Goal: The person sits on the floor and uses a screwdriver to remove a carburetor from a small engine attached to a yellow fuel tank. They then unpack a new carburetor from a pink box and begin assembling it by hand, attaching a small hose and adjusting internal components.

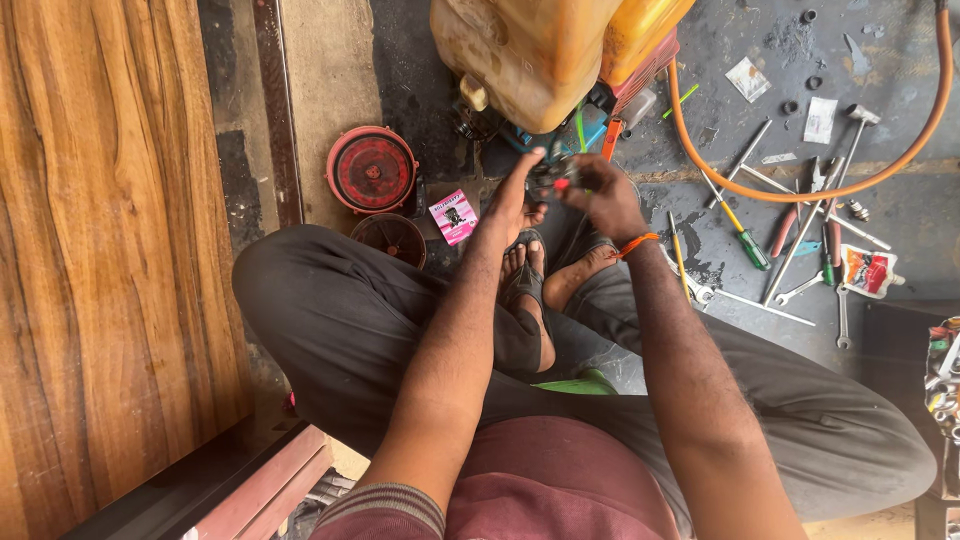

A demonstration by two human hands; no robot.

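Left hand point(515, 200): fingers curled, gripping one side of a small dark mechanical part with a red spot point(556, 180).
Right hand point(605, 200): fingers closed on the same part's other side; orange thread band point(636, 243) at wrist.
Part: held between both hands, above the crossed bare feet.
Beyond: yellow plastic tank point(530, 50), round red cover point(371, 168), looping orange hose point(860, 180), green-handled screwdriver point(748, 243), scattered spanners on the floor.

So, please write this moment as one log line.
left hand: holds small dark part | right hand: on same part | yellow tank: behind
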